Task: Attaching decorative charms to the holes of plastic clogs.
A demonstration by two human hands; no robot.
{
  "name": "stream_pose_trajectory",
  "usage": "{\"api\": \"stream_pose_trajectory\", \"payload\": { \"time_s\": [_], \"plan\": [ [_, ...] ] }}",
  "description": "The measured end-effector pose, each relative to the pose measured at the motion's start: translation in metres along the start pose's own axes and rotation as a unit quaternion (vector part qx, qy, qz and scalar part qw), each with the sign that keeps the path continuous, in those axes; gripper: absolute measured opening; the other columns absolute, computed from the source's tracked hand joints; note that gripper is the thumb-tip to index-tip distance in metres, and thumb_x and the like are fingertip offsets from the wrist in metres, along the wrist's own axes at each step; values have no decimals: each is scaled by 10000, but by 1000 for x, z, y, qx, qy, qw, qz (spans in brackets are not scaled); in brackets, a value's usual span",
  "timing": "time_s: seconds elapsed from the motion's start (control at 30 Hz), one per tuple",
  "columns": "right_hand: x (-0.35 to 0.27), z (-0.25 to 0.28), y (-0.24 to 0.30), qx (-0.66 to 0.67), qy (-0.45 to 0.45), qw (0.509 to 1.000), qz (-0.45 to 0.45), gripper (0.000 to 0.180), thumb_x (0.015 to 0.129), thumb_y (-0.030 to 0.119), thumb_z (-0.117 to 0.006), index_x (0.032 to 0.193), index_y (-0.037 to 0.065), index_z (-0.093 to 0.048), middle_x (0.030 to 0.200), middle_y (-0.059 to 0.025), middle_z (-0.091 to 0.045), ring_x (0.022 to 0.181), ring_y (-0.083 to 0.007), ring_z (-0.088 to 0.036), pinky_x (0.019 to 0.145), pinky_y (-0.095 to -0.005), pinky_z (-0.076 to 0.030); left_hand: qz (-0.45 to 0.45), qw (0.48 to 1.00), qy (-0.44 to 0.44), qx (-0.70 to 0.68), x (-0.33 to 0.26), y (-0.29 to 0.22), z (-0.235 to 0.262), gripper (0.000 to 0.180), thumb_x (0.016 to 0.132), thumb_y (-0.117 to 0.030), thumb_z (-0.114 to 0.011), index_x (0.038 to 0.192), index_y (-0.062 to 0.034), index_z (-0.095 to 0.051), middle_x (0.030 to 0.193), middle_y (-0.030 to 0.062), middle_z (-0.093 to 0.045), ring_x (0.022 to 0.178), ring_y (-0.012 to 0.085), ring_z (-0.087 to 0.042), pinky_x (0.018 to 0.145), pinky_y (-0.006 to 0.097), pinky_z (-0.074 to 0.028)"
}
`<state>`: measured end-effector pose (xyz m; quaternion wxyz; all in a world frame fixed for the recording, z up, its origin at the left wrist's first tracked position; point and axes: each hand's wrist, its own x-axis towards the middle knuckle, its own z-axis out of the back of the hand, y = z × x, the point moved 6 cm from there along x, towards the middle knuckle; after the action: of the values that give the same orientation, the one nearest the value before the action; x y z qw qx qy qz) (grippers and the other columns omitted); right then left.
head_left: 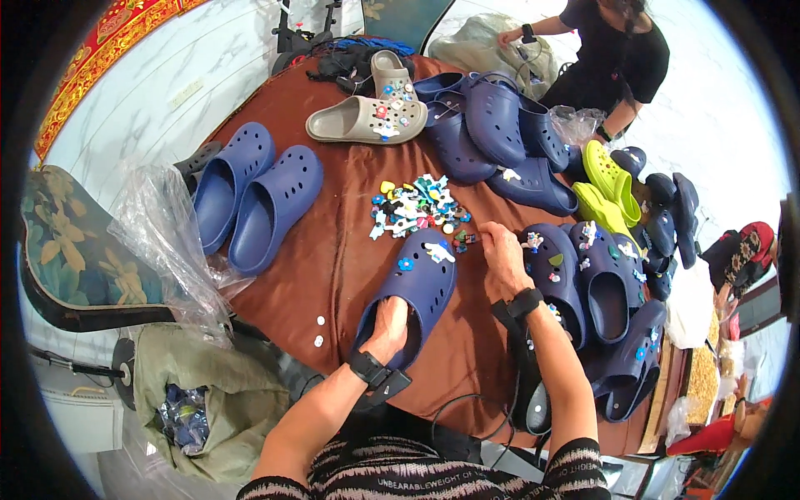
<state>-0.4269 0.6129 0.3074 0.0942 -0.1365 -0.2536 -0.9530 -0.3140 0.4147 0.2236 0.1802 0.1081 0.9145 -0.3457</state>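
A navy blue clog (pixel 423 287) stands on the brown cloth in front of me, its toe pointing away. My left hand (pixel 387 332) is pushed into its opening, with the fingers hidden inside. On its toe sit a white charm (pixel 438 252) and a blue flower charm (pixel 406 264). My right hand (pixel 502 257) is just right of the toe, fingers bent together at a small dark, multicoloured shoe charm (pixel 463 241). Beyond the toe lies a loose pile of colourful shoe charms (pixel 417 207).
Decorated navy clogs (pixel 604 275) crowd the right side. Grey clogs (pixel 367 118), plain navy clogs (pixel 492 125) and lime clogs (pixel 610 179) stand farther back. A navy pair (pixel 275 208) is at left, beside clear plastic (pixel 158 225). Another person (pixel 612 58) is at the far right.
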Motion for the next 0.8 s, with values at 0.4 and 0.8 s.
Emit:
{"api": "stream_pose_trajectory", "payload": {
  "time_s": [0.4,0.8],
  "plan": [
    [-3,-35,-5,-8,77,997,-21,253,870,115,-608,1111,52,-651,1077,-192,-605,1011,-391,-597,873,-454,-472,-19,999,-25,37,1,5,14,513,984,-337,-526,1359,7,-462,1287,111,-560,1147,175,-560,957,328,-476],
    [-8,-33,-25,80,-26,996,-24,171,902,115,-581,1021,17,-655,1000,-196,-627,970,-370,-606,845,-437,-474,-34,996,-16,76,0,5,11,551,994,-351,-518,1392,18,-420,1333,121,-528,1168,182,-552,969,328,-472]
  ]
}}
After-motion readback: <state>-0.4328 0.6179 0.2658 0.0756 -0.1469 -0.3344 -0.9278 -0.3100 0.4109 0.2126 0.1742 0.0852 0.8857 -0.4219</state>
